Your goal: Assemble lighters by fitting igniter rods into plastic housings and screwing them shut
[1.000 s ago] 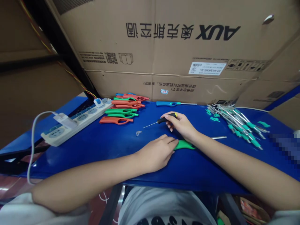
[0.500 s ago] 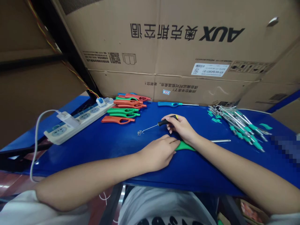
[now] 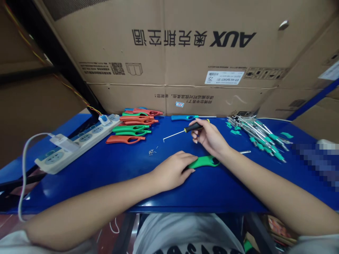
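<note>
My right hand (image 3: 213, 139) is closed around the black and yellow handle of a screwdriver (image 3: 194, 127). Its thin shaft points left, and a tiny screw appears to cling to the tip. On the blue table (image 3: 113, 180) below it lies a green long-necked lighter (image 3: 202, 161), gripped at its handle end by my left hand (image 3: 173, 171). My right wrist covers the middle of that lighter; the end of its metal tube shows beyond. A small heap of screws (image 3: 150, 152) lies left of the screwdriver tip, with a few strays beside it.
Several orange and green lighter handles (image 3: 125, 139) are stacked at the back left, beside a white power strip (image 3: 87, 135) with plugs. A blue lighter (image 3: 182, 118) lies against the large cardboard box (image 3: 169, 74). Metal tubes with teal parts (image 3: 262, 135) are heaped at right.
The screwdriver tip has lifted from the screw heap and moved right, with what looks like a screw on it. More of the green lighter shows. The camera view has shifted slightly.
</note>
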Action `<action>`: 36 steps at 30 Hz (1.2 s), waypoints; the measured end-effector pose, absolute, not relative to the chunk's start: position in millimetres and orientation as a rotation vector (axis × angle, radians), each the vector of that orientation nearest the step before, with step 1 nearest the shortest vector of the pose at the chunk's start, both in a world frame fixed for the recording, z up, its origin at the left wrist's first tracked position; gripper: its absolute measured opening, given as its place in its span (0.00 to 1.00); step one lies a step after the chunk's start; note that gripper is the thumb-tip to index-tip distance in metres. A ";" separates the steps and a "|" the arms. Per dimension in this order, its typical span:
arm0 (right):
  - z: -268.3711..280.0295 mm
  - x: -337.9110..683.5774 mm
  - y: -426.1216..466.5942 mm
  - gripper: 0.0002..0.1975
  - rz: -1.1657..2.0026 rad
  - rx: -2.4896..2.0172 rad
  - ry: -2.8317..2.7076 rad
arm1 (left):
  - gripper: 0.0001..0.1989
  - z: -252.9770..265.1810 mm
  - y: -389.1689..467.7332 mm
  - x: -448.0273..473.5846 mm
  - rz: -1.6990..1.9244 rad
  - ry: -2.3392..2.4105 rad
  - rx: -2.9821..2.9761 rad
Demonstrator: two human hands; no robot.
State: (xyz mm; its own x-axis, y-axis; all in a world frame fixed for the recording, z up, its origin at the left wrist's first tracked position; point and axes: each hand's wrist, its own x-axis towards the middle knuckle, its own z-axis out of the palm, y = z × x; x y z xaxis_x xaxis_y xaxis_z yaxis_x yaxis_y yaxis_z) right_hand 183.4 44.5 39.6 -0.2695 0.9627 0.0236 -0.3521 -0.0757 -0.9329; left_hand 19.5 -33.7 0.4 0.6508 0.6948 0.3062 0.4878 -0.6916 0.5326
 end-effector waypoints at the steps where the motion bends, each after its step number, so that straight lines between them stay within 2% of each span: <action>1: 42.5 187.8 45.8 0.17 1.540 -0.787 -1.066 | 0.17 -1.9 -30.8 19.3 0.747 0.916 2.424; 7: 53.3 220.9 63.6 0.18 1.320 -0.719 -0.944 | 0.20 -11.7 -15.5 17.4 0.918 0.978 2.158; 14: 49.7 227.1 71.1 0.17 1.374 -0.772 -0.985 | 0.24 -11.1 -13.6 18.6 1.065 1.004 1.671; 18: 48.3 221.4 65.4 0.16 1.419 -0.747 -1.033 | 0.21 -7.9 -15.0 19.1 1.085 0.996 1.636; 26: 51.6 217.5 54.5 0.17 1.449 -0.757 -1.117 | 0.06 0.2 -17.5 18.7 1.127 1.005 1.802; 36: 50.1 217.6 55.5 0.19 1.422 -0.771 -1.138 | 0.11 -2.0 -16.8 19.7 1.092 1.022 1.702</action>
